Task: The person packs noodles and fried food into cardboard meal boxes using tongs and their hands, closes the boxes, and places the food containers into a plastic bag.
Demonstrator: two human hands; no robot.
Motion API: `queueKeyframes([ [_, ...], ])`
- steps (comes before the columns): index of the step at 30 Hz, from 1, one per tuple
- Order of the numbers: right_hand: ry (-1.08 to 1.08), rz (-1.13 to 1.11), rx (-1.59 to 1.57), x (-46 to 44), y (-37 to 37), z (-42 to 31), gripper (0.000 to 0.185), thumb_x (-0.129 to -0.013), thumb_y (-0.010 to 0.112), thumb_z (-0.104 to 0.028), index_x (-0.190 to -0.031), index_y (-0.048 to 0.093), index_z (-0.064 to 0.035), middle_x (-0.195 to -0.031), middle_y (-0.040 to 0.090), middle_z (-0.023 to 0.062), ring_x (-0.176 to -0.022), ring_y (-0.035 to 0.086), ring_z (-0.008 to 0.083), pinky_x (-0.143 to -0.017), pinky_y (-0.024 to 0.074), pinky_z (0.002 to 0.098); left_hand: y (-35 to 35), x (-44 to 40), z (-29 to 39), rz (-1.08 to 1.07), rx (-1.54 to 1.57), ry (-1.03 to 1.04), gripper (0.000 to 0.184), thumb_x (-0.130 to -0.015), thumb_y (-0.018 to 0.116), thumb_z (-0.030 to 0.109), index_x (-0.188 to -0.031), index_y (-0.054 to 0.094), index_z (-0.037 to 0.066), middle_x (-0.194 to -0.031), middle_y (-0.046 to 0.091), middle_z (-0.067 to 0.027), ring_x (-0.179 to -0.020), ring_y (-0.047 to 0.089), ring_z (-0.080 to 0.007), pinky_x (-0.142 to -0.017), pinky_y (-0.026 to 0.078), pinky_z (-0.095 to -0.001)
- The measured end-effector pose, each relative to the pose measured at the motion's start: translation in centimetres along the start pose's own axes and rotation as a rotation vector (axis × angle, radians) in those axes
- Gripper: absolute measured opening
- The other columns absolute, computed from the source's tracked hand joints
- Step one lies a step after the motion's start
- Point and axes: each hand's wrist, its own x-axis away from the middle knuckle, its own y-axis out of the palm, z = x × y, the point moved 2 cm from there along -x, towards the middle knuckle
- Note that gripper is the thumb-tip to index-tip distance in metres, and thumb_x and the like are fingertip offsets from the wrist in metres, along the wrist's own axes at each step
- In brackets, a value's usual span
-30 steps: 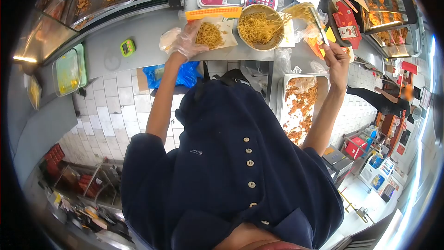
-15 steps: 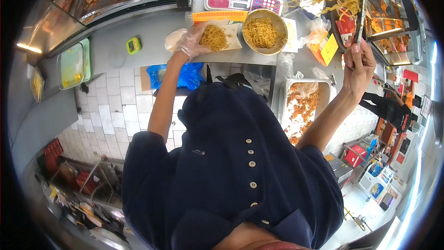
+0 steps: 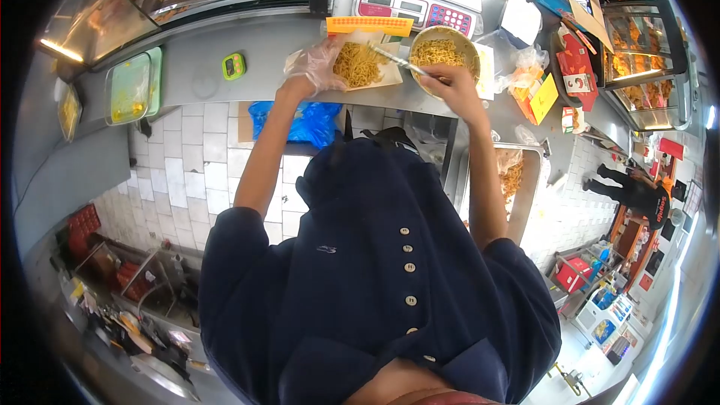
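Slantwise, tongs (image 3: 399, 59) in right hand (image 3: 454, 90); pointing leftward, toward boxed noodles (image 3: 355, 67)

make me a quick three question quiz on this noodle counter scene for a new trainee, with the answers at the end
1. Short answer: which hand holds the tongs?

2. True or false: the left hand is bare.

3. Multiple choice: where are the tips of the tongs?
a) At the round bowl
b) At the noodles in the open paper box
c) At the metal tray

Key:
1. The right hand.
2. False: it wears a clear plastic glove.
3. b
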Motion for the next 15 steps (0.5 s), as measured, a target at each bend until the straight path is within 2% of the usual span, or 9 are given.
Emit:
queueKeyframes([
  [2, -0.030, -0.037, 0.350, -1.2, 2.4, 1.6, 0.028, -0.090, 0.074, -0.022, -0.112, 0.077, -0.0058, -0.101, 0.076, 0.0143, -0.087, 0.074, 0.0256, -0.080, 0.0547, 0.0344, -0.8, 0.2, 0.5, 0.002, 0.018, 0.020, 0.123, -0.060, 0.093, 0.039, -0.160, 0.023, 0.020, -0.151, 0.045, -0.0193, -0.139, 0.045, -0.0368, -0.115, 0.040, -0.0409],
  [4, -0.051, -0.022, 0.380, -2.4, 4.2, 1.2, 0.027, -0.089, 0.074, -0.021, -0.111, 0.076, -0.0059, -0.100, 0.076, 0.0147, -0.087, 0.073, 0.0278, -0.081, 0.0547, 0.0366, -1.8, 0.2, 1.4, 0.004, 0.034, 0.044, 0.125, -0.058, 0.094, 0.038, -0.160, 0.023, 0.020, -0.150, 0.046, -0.0186, -0.139, 0.046, -0.0361, -0.114, 0.041, -0.0410],
  [6, -0.066, -0.007, 0.408, -3.1, 5.6, 0.6, 0.026, -0.089, 0.073, -0.020, -0.110, 0.076, -0.0060, -0.099, 0.075, 0.0150, -0.087, 0.072, 0.0300, -0.081, 0.0547, 0.0388, -2.2, 0.4, 1.8, -0.085, 0.113, -0.045, 0.129, -0.054, 0.095, 0.034, -0.160, 0.024, 0.020, -0.151, 0.046, -0.0179, -0.138, 0.046, -0.0358, -0.113, 0.043, -0.0409],
  [8, -0.177, -0.053, 0.538, -3.8, 6.3, -1.0, 0.025, -0.087, 0.073, -0.015, -0.110, 0.076, -0.0061, -0.098, 0.074, 0.0160, -0.089, 0.070, 0.0351, -0.079, 0.0546, 0.0429, -1.2, 0.2, 1.2, -0.047, 0.096, -0.038, 0.128, -0.053, 0.095, 0.033, -0.160, 0.024, 0.021, -0.151, 0.046, -0.0180, -0.138, 0.047, -0.0359, -0.113, 0.043, -0.0408],
  [10, -0.163, -0.096, 0.544, -4.7, 6.5, -2.1, 0.025, -0.086, 0.073, -0.013, -0.109, 0.077, -0.0069, -0.097, 0.074, 0.0163, -0.089, 0.070, 0.0361, -0.078, 0.0545, 0.0442, -1.1, 0.1, 1.1, -0.006, 0.079, -0.027, 0.128, -0.052, 0.095, 0.032, -0.160, 0.025, 0.021, -0.152, 0.046, -0.0181, -0.137, 0.047, -0.0361, -0.112, 0.043, -0.0408],
  [12, -0.149, -0.141, 0.553, -5.2, 6.7, -3.3, 0.025, -0.084, 0.073, -0.011, -0.108, 0.077, -0.0076, -0.095, 0.074, 0.0166, -0.089, 0.069, 0.0371, -0.078, 0.0543, 0.0454, -0.8, 0.0, 0.8, -0.051, 0.036, -0.062, 0.130, -0.054, 0.094, 0.039, -0.161, 0.023, 0.020, -0.156, 0.041, -0.0174, -0.140, 0.044, -0.0364, -0.115, 0.041, -0.0407],
  [14, -0.228, -0.091, 0.783, -5.5, 6.9, -4.6, 0.024, -0.082, 0.074, -0.009, -0.106, 0.078, -0.0085, -0.095, 0.074, 0.0168, -0.089, 0.070, 0.0365, -0.078, 0.0547, 0.0457, -0.5, -0.1, 0.6, -0.039, 0.015, -0.055, 0.130, -0.054, 0.094, 0.039, -0.161, 0.023, 0.020, -0.156, 0.041, -0.0174, -0.140, 0.044, -0.0363, -0.115, 0.041, -0.0409],
  [15, -0.227, -0.089, 0.781, -5.9, 6.9, -4.9, 0.024, -0.082, 0.074, -0.009, -0.106, 0.078, -0.0085, -0.095, 0.074, 0.0168, -0.089, 0.070, 0.0365, -0.078, 0.0547, 0.0457, -0.6, 0.0, 0.7, -0.026, -0.003, -0.052, 0.129, -0.055, 0.094, 0.040, -0.161, 0.023, 0.021, -0.156, 0.041, -0.0174, -0.140, 0.044, -0.0362, -0.115, 0.041, -0.0410],
])
